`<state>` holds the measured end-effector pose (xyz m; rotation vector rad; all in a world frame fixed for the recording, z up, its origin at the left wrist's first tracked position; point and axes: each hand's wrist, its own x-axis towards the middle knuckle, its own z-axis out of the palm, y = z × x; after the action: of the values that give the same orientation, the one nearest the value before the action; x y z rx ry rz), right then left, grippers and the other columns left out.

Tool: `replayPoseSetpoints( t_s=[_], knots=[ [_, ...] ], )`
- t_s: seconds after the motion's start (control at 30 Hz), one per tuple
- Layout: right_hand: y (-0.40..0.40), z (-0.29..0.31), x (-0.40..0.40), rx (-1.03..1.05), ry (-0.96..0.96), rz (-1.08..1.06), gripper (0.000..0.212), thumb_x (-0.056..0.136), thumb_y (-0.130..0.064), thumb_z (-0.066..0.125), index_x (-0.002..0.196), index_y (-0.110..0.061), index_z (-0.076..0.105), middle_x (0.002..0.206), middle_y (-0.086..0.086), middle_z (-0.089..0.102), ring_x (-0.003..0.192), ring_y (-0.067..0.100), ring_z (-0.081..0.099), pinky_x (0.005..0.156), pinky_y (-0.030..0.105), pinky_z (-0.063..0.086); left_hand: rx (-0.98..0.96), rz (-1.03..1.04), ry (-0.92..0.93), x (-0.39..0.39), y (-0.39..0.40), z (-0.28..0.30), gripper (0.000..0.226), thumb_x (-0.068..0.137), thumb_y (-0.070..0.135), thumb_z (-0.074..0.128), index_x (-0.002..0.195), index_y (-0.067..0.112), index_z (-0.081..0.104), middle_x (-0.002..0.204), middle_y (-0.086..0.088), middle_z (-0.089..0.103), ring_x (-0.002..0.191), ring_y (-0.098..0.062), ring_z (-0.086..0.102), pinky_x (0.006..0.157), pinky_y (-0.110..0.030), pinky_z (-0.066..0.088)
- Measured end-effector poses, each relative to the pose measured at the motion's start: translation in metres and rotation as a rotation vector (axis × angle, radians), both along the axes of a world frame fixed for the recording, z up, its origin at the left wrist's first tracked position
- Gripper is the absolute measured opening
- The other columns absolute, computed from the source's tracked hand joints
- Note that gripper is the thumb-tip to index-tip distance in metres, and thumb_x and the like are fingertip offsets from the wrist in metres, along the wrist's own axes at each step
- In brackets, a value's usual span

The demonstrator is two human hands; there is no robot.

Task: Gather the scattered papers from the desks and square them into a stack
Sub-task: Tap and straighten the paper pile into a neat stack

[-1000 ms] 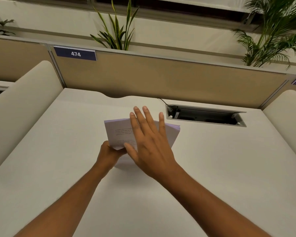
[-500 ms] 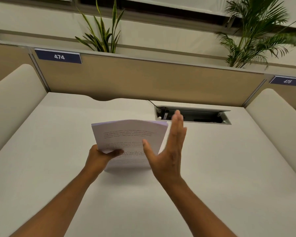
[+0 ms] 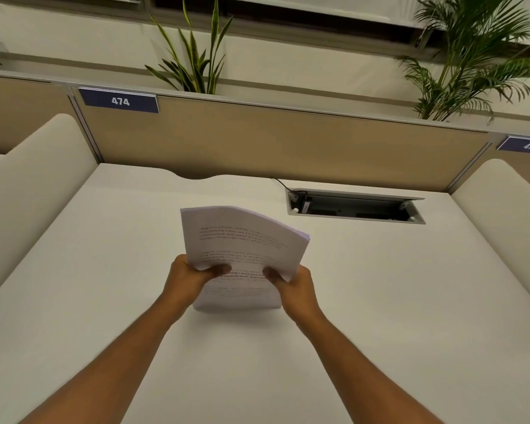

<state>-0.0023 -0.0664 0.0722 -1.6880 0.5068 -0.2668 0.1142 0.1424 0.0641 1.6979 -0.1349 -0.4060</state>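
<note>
I see both hands closed on one stack of papers (image 3: 242, 255), held upright on its lower edge near the middle of the desk (image 3: 380, 301). My left hand (image 3: 187, 278) grips the stack's left side low down, thumb laid across the front sheet. My right hand (image 3: 294, 286) grips the right side at about the same height, thumb also on the front, the other fingers hidden behind the paper.

The sheets are white with a faint lilac cast along their edges. The front page carries several short blocks of printed text, too small and blurred for me to read; the lines between my thumbs look darker than those higher up. The bottom edge rests on or just above the desk, with a soft shadow under it; I cannot tell which. The upper part bows away from me and leans right, so the top edge curves and the top right corner sags. At that corner the sheet edges show as a thin, fairly even band.

Beyond the stack, to the right, an open cable hatch (image 3: 355, 206) is set into the desk. Behind it stands a tan divider (image 3: 288, 142) with a blue label reading 474 (image 3: 119, 101).
</note>
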Motion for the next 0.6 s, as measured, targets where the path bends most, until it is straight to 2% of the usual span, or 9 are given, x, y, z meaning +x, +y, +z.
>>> replayPoseSetpoints(
  t_s=[0.1, 0.17, 0.27, 0.33, 0.43, 0.5, 0.6],
  knots=[
    [-0.008, 0.006, 0.005, 0.048, 0.031, 0.004, 0.020, 0.094, -0.024, 0.080, 0.113, -0.025, 0.076, 0.109, -0.003, 0.082, 0.096, 0.020, 0.080, 0.082, 0.037, 0.067, 0.015, -0.044, 0.041, 0.004, 0.002, 0.005, 0.054, 0.060, 0.041, 0.101, 0.110, 0.028, 0.084, 0.102, 0.013, 0.089, 0.091, -0.011, 0.085, 0.078, -0.033, 0.068],
    [-0.010, 0.009, 0.011, 0.067, 0.045, 0.013, 0.021, 0.093, -0.025, 0.081, 0.112, -0.027, 0.075, 0.108, -0.004, 0.083, 0.093, 0.018, 0.081, 0.080, 0.039, 0.068, 0.024, -0.057, 0.088, 0.009, 0.002, 0.009, 0.056, 0.063, 0.037, 0.102, 0.113, 0.022, 0.083, 0.101, 0.009, 0.089, 0.089, -0.016, 0.086, 0.077, -0.036, 0.070],
    [-0.011, 0.011, 0.023, 0.115, 0.078, 0.016, 0.020, 0.093, -0.027, 0.081, 0.111, -0.031, 0.074, 0.106, -0.006, 0.083, 0.090, 0.019, 0.082, 0.076, 0.036, 0.068, 0.009, -0.078, 0.163, 0.020, 0.000, 0.012, 0.044, 0.083, 0.024, 0.096, 0.123, 0.019, 0.079, 0.110, -0.003, 0.089, 0.098, -0.029, 0.086, 0.088, -0.050, 0.069],
    [-0.012, 0.011, 0.032, 0.152, 0.095, 0.004, 0.021, 0.094, -0.026, 0.080, 0.113, -0.029, 0.074, 0.108, -0.003, 0.083, 0.091, 0.021, 0.082, 0.077, 0.038, 0.068, -0.006, -0.079, 0.190, 0.029, 0.000, 0.013, 0.035, 0.098, 0.018, 0.083, 0.131, 0.020, 0.075, 0.119, -0.005, 0.086, 0.106, -0.033, 0.083, 0.091, -0.052, 0.068],
    [-0.015, 0.005, 0.048, 0.207, 0.104, -0.045, 0.031, 0.095, -0.019, 0.079, 0.125, -0.015, 0.074, 0.115, 0.005, 0.082, 0.099, 0.028, 0.081, 0.088, 0.048, 0.066, -0.021, -0.021, 0.221, 0.050, 0.004, 0.011, 0.018, 0.107, 0.008, 0.067, 0.122, 0.014, 0.075, 0.121, -0.010, 0.083, 0.107, -0.034, 0.080, 0.088, -0.045, 0.065],
    [-0.016, 0.000, 0.059, 0.242, 0.119, -0.067, 0.034, 0.095, -0.015, 0.078, 0.128, -0.010, 0.073, 0.117, 0.008, 0.081, 0.102, 0.031, 0.080, 0.092, 0.052, 0.064, 0.015, 0.013, 0.212, 0.066, 0.007, 0.006, 0.015, 0.108, 0.005, 0.065, 0.116, 0.011, 0.076, 0.118, -0.012, 0.083, 0.104, -0.034, 0.080, 0.085, -0.043, 0.064],
    [-0.016, -0.006, 0.079, 0.254, 0.162, -0.078, 0.030, 0.095, -0.013, 0.079, 0.124, -0.011, 0.074, 0.119, 0.010, 0.080, 0.104, 0.031, 0.079, 0.095, 0.051, 0.063, 0.073, 0.035, 0.168, 0.087, 0.007, -0.004, 0.014, 0.105, 0.004, 0.071, 0.116, 0.008, 0.079, 0.114, -0.014, 0.083, 0.107, -0.037, 0.080, 0.097, -0.051, 0.065]
  ],
)
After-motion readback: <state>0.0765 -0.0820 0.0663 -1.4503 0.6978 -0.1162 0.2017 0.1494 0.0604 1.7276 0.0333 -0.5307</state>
